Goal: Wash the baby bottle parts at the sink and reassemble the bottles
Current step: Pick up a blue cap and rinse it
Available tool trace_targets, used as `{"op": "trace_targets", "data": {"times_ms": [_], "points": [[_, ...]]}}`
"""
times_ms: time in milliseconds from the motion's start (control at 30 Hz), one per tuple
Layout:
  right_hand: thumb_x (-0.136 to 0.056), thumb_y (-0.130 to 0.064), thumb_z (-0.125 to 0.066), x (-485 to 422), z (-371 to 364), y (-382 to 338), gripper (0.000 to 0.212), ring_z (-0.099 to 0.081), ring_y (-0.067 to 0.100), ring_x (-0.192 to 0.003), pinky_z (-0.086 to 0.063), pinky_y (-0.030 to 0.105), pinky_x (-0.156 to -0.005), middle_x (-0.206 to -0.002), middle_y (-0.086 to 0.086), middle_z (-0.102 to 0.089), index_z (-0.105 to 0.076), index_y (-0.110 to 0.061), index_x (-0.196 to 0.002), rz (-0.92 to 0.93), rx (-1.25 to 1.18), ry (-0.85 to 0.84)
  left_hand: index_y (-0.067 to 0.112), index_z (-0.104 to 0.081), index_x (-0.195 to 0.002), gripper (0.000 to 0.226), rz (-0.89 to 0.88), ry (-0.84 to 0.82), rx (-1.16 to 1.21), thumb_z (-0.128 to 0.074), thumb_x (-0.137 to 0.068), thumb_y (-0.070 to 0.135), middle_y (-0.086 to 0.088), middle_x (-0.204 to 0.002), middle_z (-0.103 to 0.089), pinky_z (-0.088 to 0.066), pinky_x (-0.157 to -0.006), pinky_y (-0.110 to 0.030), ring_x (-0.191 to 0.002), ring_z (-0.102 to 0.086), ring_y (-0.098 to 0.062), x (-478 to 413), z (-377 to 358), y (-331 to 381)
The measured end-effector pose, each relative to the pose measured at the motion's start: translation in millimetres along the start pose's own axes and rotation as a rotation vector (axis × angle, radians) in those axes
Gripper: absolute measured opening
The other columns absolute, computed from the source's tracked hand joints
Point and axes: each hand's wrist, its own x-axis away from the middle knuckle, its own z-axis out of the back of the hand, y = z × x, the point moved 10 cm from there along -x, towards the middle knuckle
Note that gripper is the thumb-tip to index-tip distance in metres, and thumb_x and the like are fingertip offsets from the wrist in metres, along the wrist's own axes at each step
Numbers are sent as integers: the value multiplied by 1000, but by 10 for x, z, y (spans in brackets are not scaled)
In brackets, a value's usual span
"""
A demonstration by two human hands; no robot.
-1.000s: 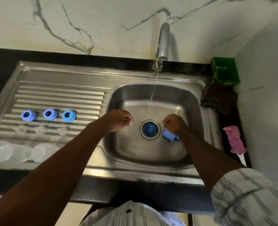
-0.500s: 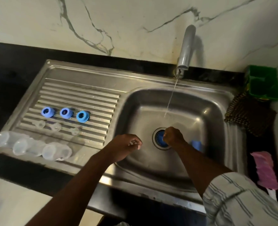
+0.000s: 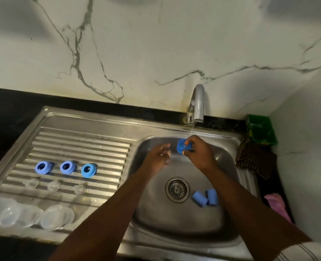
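On the drainboard (image 3: 80,140), three clear bottle bodies (image 3: 56,217) are laid on their sides at the near edge. Behind them, three clear teats (image 3: 54,185) and three blue rings (image 3: 67,167) are set out in rows. All are judged light. The teats are probably soft and slick when wet, so they are best taken by the base flange. The left hand (image 3: 160,156) is held over the basin (image 3: 174,223) with fingers loosely curled, and nothing is seen in it. Just beside it, a blue cap (image 3: 182,146) is pinched between thumb and fingers of the right hand (image 3: 197,153), under the thin stream from the tap (image 3: 198,104). The cap looks like stiff, smooth plastic. A grip across its side walls is judged safest, since wet plastic may slip. Two more caps (image 3: 199,199) lie on the basin floor right of the drain (image 3: 177,189), apparently not yet rinsed.
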Motion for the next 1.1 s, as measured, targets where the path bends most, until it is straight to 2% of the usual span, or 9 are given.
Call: {"op": "trace_targets", "data": {"times_ms": [133,300,467,600,667,733,833,1000,1100], "points": [[-76,-8,-81,4,152,-135,47,-64,14,-96,-52,29,-82,-106,-3,-67,-55,-27,-111,-21,-29,62,20,-59,-126,25,69,2,187,-47,-105,13,-7,-109,-64,-57,-73,-28,-93,-65,-24,-75,-189,184],[-76,-15,-82,-13,227,-255,47,-62,15,-99,-44,21,-81,-111,-1,-67,-61,-17,-118,-34,70,19,12,-63,-123,23,89,-169,453,-52,-104,19,-16,-121,-69,-58,-91,-38,-105,-69,-27,-188,-454,210],[-73,-8,-84,86,287,-10,48,-67,16,-88,-46,10,-65,-100,4,-69,-57,-10,-113,-210,-29,-87,11,-66,-118,25,-7,-180,258,-69,-93,13,-13,-119,-70,-60,-88,-31,-104,-70,-22,-311,-513,253],[-77,-5,-81,137,324,144,50,-66,14,-86,-54,25,-74,-108,9,-69,-54,-12,-119,-314,-142,-33,12,-65,-128,48,-164,-255,51,-76,-83,-1,-3,-114,-72,-57,-81,-20,-98,-71,-8,-321,-555,447],[-84,0,-73,171,276,160,42,-67,17,-86,-56,19,-67,-111,15,-67,-54,-2,-122,-391,-366,-27,10,-66,-125,41,-160,-225,83,-74,-85,1,-8,-113,-73,-58,-82,-23,-97,-72,-11,-364,-522,464],[-92,-11,-68,201,205,153,37,-71,25,-94,-59,22,-73,-113,17,-69,-56,1,-125,-437,-499,-48,14,-69,-120,31,-132,-189,132,-72,-90,11,-11,-111,-75,-60,-85,-30,-95,-72,-18,-389,-492,441],[-96,-20,-65,207,132,138,31,-72,25,-99,-60,24,-79,-111,16,-71,-60,-5,-123,-450,-508,-70,17,-67,-124,30,-96,-162,177,-67,-95,17,-9,-111,-74,-60,-89,-35,-99,-73,-19,-415,-475,367],[-89,-3,-70,126,28,196,40,-71,23,-102,-58,29,-83,-116,13,-69,-56,-5,-127,-484,-612,-45,19,-60,-136,35,-75,-183,207,-53,-102,10,-7,-124,-69,-59,-86,-31,-107,-71,-19,-430,-461,327],[-88,1,-68,110,-28,202,35,-70,24,-101,-58,26,-79,-115,13,-68,-57,-9,-120,-500,-645,-32,17,-60,-135,36,-94,-157,163,-58,-99,10,-9,-123,-69,-60,-87,-35,-106,-71,-20,-433,-396,361]]}}
